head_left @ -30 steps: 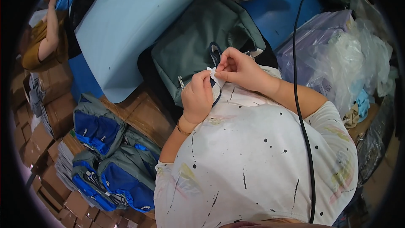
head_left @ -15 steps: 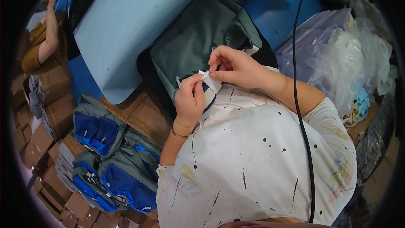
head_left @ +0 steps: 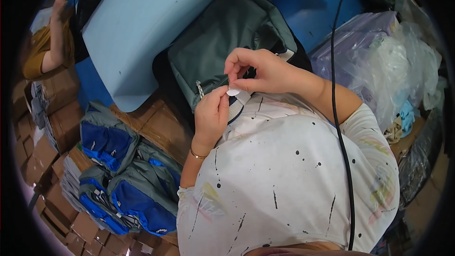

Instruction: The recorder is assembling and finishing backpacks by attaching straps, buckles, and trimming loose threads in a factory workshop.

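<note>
A grey-green fabric bag [head_left: 213, 42] lies in front of me against my lap. My left hand [head_left: 210, 116] pinches a small white label [head_left: 233, 92] between thumb and forefinger. Under the label a light-coloured strip with a dark edge [head_left: 236, 108] shows. Close above the label, my right hand [head_left: 260, 70] has thumb and fingers brought together, their tips almost meeting the left fingertips. What those right fingers hold is too small to make out. A pale zip cord [head_left: 199, 89] hangs from the bag beside my left hand.
A light-blue table [head_left: 128, 33] curves beyond the bag. Several grey-and-blue bags [head_left: 142, 199] lie at left, near cardboard boxes [head_left: 64, 128]. A black cable [head_left: 334, 95] runs down past my right arm. Plastic-wrapped bundles [head_left: 365, 52] stand at right. Another person's arm [head_left: 56, 42] shows at far left.
My right hand has moved slightly left, its fingers drawing closer together over the label. The white label now appears flatter and rounder. My left hand has shifted slightly lower.
</note>
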### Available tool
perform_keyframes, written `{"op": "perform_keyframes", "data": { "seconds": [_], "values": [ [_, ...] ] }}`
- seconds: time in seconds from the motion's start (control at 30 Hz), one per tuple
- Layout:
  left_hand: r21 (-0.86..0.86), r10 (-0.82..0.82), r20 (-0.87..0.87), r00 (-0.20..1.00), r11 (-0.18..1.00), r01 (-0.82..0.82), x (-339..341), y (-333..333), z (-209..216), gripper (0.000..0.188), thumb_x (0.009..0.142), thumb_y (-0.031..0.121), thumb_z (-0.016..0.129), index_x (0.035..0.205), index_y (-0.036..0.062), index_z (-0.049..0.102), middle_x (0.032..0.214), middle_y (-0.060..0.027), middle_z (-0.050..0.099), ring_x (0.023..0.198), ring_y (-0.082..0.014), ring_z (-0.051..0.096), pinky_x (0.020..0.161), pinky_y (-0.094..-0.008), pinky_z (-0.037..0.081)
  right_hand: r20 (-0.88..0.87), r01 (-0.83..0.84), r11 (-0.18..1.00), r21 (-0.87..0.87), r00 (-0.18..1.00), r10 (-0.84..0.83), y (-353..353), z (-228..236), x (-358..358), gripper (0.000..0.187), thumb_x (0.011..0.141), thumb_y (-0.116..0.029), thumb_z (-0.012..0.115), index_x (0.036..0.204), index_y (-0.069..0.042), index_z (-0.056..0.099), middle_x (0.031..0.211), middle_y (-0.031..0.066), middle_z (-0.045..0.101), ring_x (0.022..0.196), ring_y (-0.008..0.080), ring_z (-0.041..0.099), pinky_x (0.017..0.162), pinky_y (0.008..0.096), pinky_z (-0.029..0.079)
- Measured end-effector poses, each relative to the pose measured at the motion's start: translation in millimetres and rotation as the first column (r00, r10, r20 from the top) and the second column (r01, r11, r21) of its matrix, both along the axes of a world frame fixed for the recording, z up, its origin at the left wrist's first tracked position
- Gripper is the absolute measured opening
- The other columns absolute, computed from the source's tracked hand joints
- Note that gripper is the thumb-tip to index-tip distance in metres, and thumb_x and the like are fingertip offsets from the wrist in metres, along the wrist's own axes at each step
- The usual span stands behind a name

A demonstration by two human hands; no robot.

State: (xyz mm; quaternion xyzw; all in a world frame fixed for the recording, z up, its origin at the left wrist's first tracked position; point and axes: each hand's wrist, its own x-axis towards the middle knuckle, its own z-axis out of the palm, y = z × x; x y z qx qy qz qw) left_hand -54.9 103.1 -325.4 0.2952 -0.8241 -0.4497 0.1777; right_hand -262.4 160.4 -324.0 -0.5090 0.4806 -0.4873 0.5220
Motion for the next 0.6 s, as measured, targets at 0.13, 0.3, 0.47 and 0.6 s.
{"op": "perform_keyframes", "data": {
  "seconds": [0.13, 0.3, 0.47, 0.6],
  "values": [
    [-0.146, -0.094, -0.003, 0.996, 0.985, 0.093, 1, 0, 0, 0.012, 0.087, 0.004, 0.057, 0.098, -0.0006, 0.061, 0.085, -0.0162, 0.064, 0.075, -0.0307, 0.063, 0.066, -0.0347, 0.049, 0.039, -0.070, 0.994, -0.090, 0.997, 0.073, -2, -8, 5, 0.014, 0.084, -0.003, 0.064, 0.093, -0.003, 0.053, 0.085, 0.0045, 0.065, 0.078, 0.0124, 0.063, 0.072, 0.0244, 0.051],
    [0.121, -0.086, -0.045, 0.995, 0.989, 0.091, 8, -6, -3, 0.013, 0.085, 0.001, 0.058, 0.097, -0.0012, 0.062, 0.086, -0.0161, 0.065, 0.076, -0.0319, 0.063, 0.068, -0.0344, 0.049, 0.021, -0.098, 0.991, -0.096, 0.995, 0.100, -4, -7, 6, 0.015, 0.083, -0.008, 0.065, 0.090, -0.005, 0.052, 0.079, 0.0034, 0.063, 0.074, 0.0144, 0.064, 0.065, 0.0264, 0.050],
    [0.020, -0.025, -0.054, 0.998, 0.999, 0.026, 3, 0, -3, 0.015, 0.082, 0.000, 0.060, 0.096, -0.0002, 0.063, 0.086, -0.0150, 0.065, 0.076, -0.0332, 0.062, 0.069, -0.0343, 0.050, -0.091, -0.145, 0.988, 0.049, 0.985, 0.149, -7, 10, 0, 0.018, 0.083, -0.006, 0.068, 0.091, -0.004, 0.052, 0.080, 0.0033, 0.064, 0.072, 0.0126, 0.063, 0.066, 0.0249, 0.051],
    [-0.239, -0.108, -0.019, 0.994, 0.966, 0.100, 0, 2, 0, 0.017, 0.080, -0.001, 0.061, 0.096, -0.0007, 0.063, 0.088, -0.0147, 0.065, 0.076, -0.0333, 0.062, 0.069, -0.0360, 0.050, 0.070, -0.088, 0.993, 0.074, 0.994, 0.083, -4, -4, 4, 0.022, 0.082, -0.005, 0.069, 0.090, -0.006, 0.049, 0.078, 0.0011, 0.062, 0.071, 0.0079, 0.060, 0.064, 0.0227, 0.048]
  ]
}}
